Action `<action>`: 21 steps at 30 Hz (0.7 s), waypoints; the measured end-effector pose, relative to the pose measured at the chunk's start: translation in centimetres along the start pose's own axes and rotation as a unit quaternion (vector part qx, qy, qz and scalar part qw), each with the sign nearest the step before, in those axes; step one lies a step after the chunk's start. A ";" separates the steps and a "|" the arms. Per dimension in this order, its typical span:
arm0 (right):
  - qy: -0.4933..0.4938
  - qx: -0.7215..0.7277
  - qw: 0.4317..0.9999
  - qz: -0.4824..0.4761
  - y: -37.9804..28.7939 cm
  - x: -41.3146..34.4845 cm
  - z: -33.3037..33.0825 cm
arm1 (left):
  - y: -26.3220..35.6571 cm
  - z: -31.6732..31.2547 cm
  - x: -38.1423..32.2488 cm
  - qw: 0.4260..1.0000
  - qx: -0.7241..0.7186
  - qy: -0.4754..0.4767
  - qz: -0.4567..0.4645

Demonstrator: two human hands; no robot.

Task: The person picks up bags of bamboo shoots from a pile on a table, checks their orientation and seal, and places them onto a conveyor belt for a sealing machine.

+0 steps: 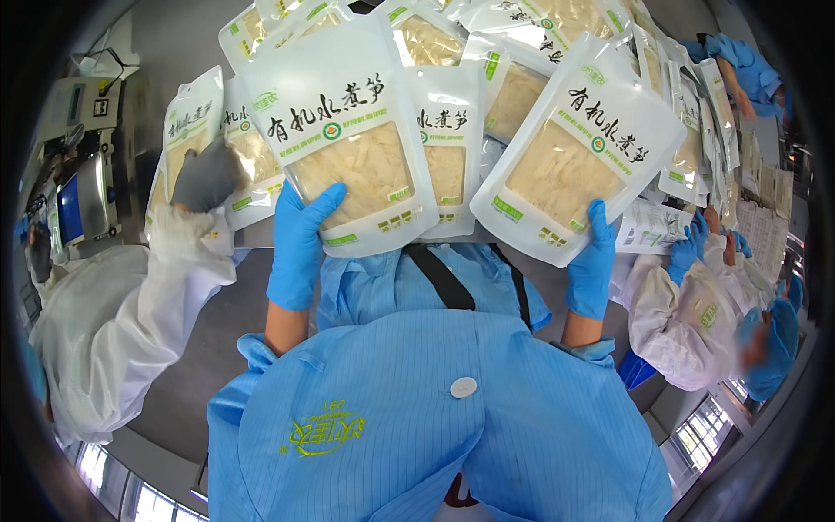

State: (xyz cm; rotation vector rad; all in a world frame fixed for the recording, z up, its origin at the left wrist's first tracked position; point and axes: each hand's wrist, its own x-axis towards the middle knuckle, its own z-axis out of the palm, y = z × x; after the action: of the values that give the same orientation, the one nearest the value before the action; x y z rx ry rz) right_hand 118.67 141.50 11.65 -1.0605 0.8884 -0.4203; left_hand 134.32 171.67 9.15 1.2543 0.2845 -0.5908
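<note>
My left hand (303, 241), in a blue glove, grips the lower left edge of a white stand-up pouch (355, 176) with a clear window showing pale shredded food. In my right hand (592, 261), also blue-gloved, is a similar pouch (564, 169), tilted to the right and held by its lower right edge. Both pouches face me with printed fronts. Between them, another pouch (445, 153) stands upright, partly hidden by the left one. Behind lie more such pouches (515, 91) in a heap.
At left, a co-worker's dark-gloved hand (207, 176) touches a pouch (189, 130). Several co-workers in white or blue clothing are at right, one with blue-gloved hands (685, 251) at a pouch (652, 225). More pouches (685, 143) stand in a row at right. Machinery (85, 189) is at far left.
</note>
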 end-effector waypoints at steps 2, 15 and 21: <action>-0.008 0.000 1.000 0.011 -0.2 -0.2 0.0 | -0.6 0.1 0.2 1.000 0.009 -0.014 -0.010; -0.072 -0.440 0.852 -0.273 8.8 0.7 6.8 | -9.9 1.6 3.0 0.976 0.196 0.065 0.075; -0.160 -0.160 0.967 0.119 10.3 1.7 6.7 | -8.2 1.8 2.2 0.991 0.134 -0.002 0.009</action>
State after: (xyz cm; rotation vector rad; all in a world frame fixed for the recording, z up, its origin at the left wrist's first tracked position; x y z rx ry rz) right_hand 123.93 148.85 3.14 -1.2550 0.7953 0.1009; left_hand 131.33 167.83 1.96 1.5138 0.1951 -0.6307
